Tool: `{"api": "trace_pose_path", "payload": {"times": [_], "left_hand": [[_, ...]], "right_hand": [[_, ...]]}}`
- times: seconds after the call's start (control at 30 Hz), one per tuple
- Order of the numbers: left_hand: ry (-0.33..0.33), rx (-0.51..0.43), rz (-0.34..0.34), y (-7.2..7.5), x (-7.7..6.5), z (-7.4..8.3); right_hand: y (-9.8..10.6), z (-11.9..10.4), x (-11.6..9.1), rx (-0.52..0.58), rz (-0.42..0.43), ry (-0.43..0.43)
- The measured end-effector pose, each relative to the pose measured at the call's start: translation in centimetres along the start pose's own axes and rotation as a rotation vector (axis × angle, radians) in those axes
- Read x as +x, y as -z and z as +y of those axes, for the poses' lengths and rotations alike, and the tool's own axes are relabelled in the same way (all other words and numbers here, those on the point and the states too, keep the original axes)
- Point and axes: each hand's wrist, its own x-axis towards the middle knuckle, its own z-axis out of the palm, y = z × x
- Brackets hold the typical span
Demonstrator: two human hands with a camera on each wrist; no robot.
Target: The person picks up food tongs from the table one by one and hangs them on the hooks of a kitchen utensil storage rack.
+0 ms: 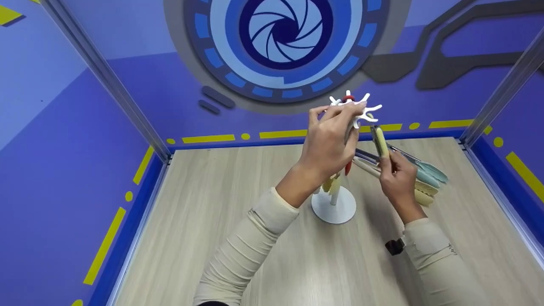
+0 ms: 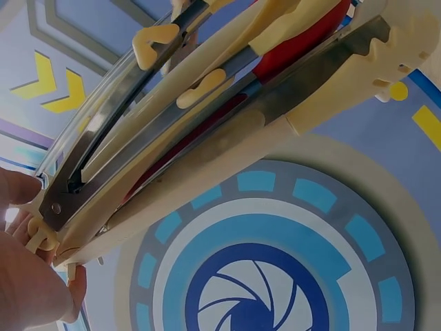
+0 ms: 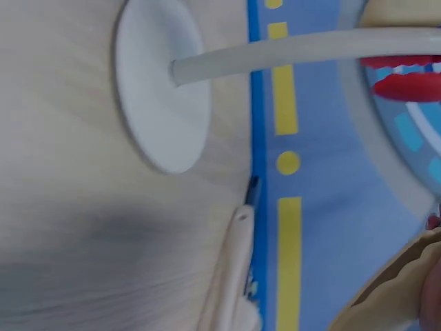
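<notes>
A white rack (image 1: pixel 369 109) with branching hooks on top stands on a round white base (image 1: pixel 343 212). My left hand (image 1: pixel 326 142) grips the top of this rack, fingers curled among the hooks. Several tongs (image 2: pixel 157 134) hang below it, one with a red head (image 2: pixel 303 41); their hinge ends lie close to the left thumb and fingers in the left wrist view. To the right of the rack, my right hand (image 1: pixel 398 175) holds a pair of cream-yellow tongs (image 1: pixel 381 142) with the hinge end up near the hooks. Its scalloped head (image 3: pixel 386 296) shows in the right wrist view.
More tongs lie on the wooden table (image 1: pixel 238 178) behind and beside my right hand, among them teal tongs (image 1: pixel 430 171) and cream tongs (image 1: pixel 425 197). Blue printed panels (image 1: pixel 140 89) with metal corner posts (image 1: pixel 123 97) close off the back and both sides.
</notes>
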Motion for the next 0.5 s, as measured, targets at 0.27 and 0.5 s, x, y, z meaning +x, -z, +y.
{"api": "trace_pose_path", "payload": {"times": [0.27, 0.5], "left_hand": [[-0.023, 0.036, 0.023, -0.3, 0.1, 0.1], [-0.093, 0.198, 0.033, -0.8, -0.2, -0.3]], "right_hand": [[-0.4, -4.0, 2.5, 0.11, 0.078, 0.024], [-0.5, -3.8, 3.3, 0.156, 0.097, 0.034]]}}
